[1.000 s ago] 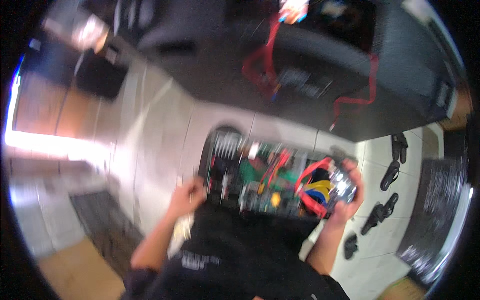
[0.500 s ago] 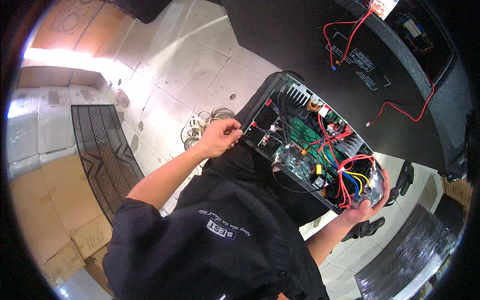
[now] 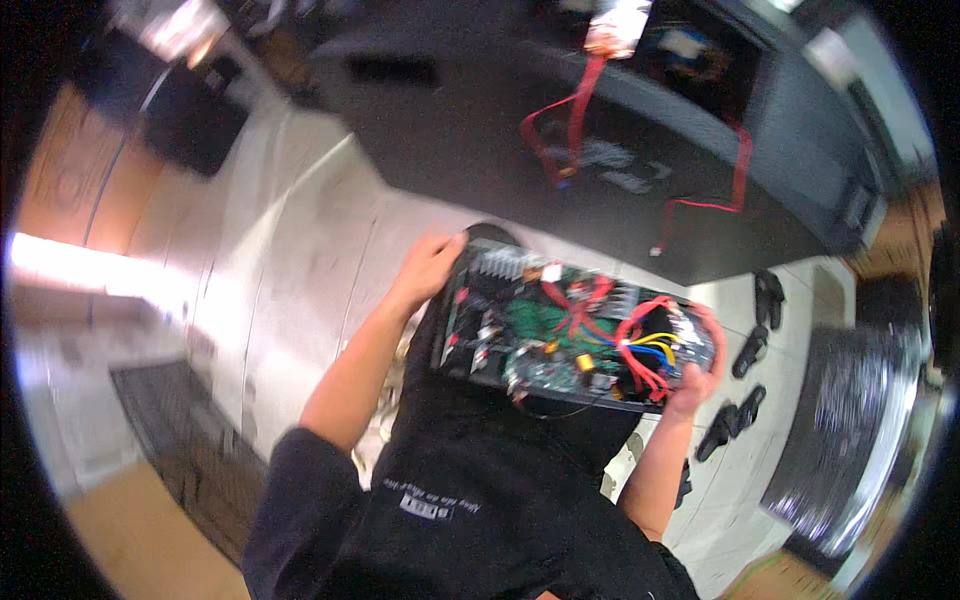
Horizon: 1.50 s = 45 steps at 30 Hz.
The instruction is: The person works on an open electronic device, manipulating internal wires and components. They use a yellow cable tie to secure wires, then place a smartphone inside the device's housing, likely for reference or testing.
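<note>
An open amplifier module (image 3: 540,330) rests across my lap, its circuit boards, metal heat sinks and bundled red, yellow and blue wires facing up. My left hand (image 3: 430,272) is closed on its upper left end, slightly blurred by motion. Around the right end wraps my right hand (image 3: 703,365), thumb on top beside a shiny, plastic-looking part (image 3: 690,335), the other fingers partly out of sight. Beyond the module stands a large black cabinet (image 3: 450,150), with loose red wires (image 3: 577,120) hanging out near its opening.
Pairs of black sandals (image 3: 735,420) lie on the tiled floor at right, near a plastic-wrapped dark package (image 3: 840,430). A black mesh grille (image 3: 190,450) leans at left by cardboard boxes (image 3: 170,520). Pale coiled strips show partly beside my leg.
My left hand has gone from the module's near left corner to its upper left end. The module has turned closer to level in view, my right hand still on it. The view has shifted.
</note>
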Each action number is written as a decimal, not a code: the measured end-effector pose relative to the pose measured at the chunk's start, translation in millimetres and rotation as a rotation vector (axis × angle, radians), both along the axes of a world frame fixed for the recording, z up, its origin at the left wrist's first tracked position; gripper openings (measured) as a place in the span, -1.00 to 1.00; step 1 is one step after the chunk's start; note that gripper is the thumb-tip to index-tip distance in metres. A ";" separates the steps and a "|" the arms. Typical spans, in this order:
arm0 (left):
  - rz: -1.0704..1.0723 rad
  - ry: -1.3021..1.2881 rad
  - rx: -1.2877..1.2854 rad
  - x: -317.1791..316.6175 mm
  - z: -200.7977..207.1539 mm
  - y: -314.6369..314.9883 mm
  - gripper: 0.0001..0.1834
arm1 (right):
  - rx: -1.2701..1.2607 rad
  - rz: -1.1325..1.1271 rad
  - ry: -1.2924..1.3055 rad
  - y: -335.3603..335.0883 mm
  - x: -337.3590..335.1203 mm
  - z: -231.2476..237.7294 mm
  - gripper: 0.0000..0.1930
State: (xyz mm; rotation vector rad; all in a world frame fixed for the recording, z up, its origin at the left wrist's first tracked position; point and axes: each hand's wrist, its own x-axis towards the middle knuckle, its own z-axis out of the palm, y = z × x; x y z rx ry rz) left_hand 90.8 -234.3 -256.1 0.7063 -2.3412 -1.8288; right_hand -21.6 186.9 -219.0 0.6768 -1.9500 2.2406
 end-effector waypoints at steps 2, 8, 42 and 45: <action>0.052 -0.038 0.230 -8.1 -4.1 0.5 -0.52 | 0.048 -0.012 0.041 2.0 -1.5 1.5 -0.19; 0.088 0.030 0.370 -1.0 -13.2 -0.6 -0.58 | 0.052 -0.039 0.034 -1.5 -0.9 10.2 -0.22; -0.050 0.252 0.020 -12.9 -28.4 -14.3 -0.77 | -0.033 0.014 0.124 0.3 6.1 12.3 -0.39; 0.053 0.230 0.106 -10.5 -30.9 -11.9 -0.75 | -0.046 0.046 0.096 1.4 6.6 12.1 -0.40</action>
